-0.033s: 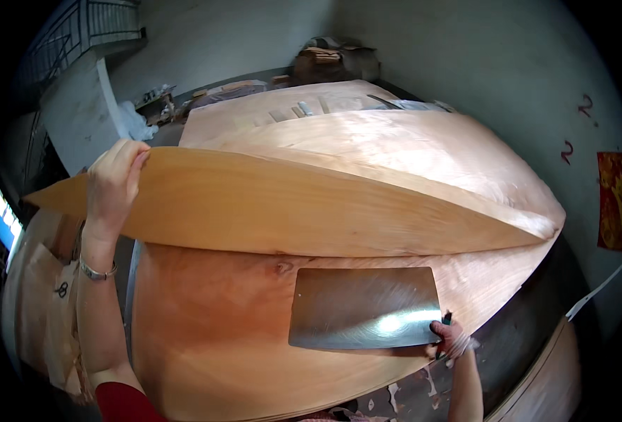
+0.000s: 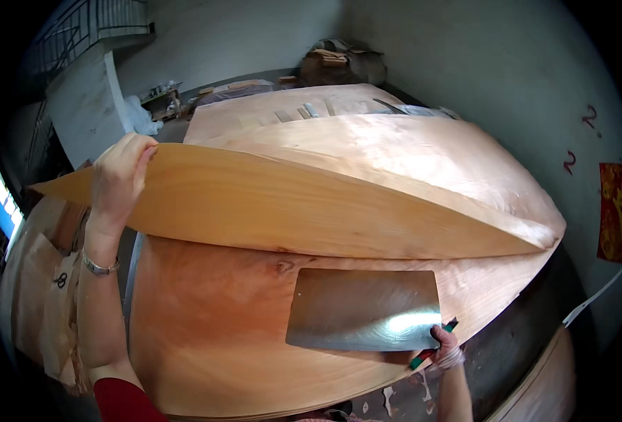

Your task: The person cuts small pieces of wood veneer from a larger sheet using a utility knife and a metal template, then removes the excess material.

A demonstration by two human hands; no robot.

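My left hand, fingers pinched together, grips the raised edge of a thin wood veneer sheet. That edge is folded up and over in a long pointed flap, which tapers to the right. Below the fold lies the smooth, redder wood surface of the stack. A rectangular, shiny metal plate is over this surface. Its lower right corner is gripped by my right hand, which has white wrapping on it. The same hand also holds a slim green-and-black tool that looks like a utility knife.
Farther back, wood strips lie on another pale sheet. A covered bundle stands by the far wall. At left are more veneer pieces with scissors on them. Scraps litter the floor near the front edge, and another board is at lower right.
My right hand has turned and shifted slightly left, so more of the green tool shows. The metal plate has tilted a little. My left hand still holds the flap.
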